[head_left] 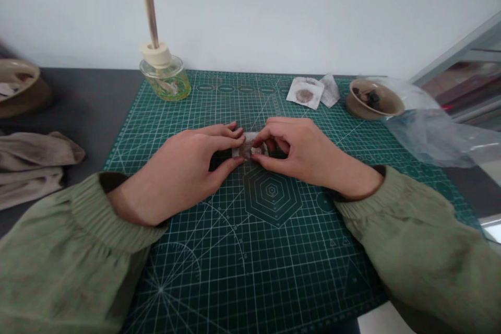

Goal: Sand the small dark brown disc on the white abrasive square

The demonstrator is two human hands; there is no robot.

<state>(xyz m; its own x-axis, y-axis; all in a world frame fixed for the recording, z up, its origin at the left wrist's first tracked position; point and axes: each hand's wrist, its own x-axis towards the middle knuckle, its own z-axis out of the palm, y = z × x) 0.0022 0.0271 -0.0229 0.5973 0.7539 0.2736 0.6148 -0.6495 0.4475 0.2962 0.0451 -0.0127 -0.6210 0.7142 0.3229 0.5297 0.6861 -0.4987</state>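
Observation:
A small white tea bag (249, 147) with brownish contents lies on the green cutting mat (219, 261), between my two hands. My left hand (191, 162) comes in from the left, its thumb and fingertips closed on the bag's left side. On the right side, the thumb and index finger of my right hand (297, 148) pinch the bag, the other fingers curled beneath the palm. My fingers cover much of the bag, so its full shape is hidden.
Behind my hands lie a flat white tea bag (302, 95) with a round brown patch and another (330, 90). A bowl of dark pieces (364, 109) and clear plastic (426, 133) sit right. A reed diffuser (166, 81), brown cloth (35, 154) and another bowl (27, 96) are left.

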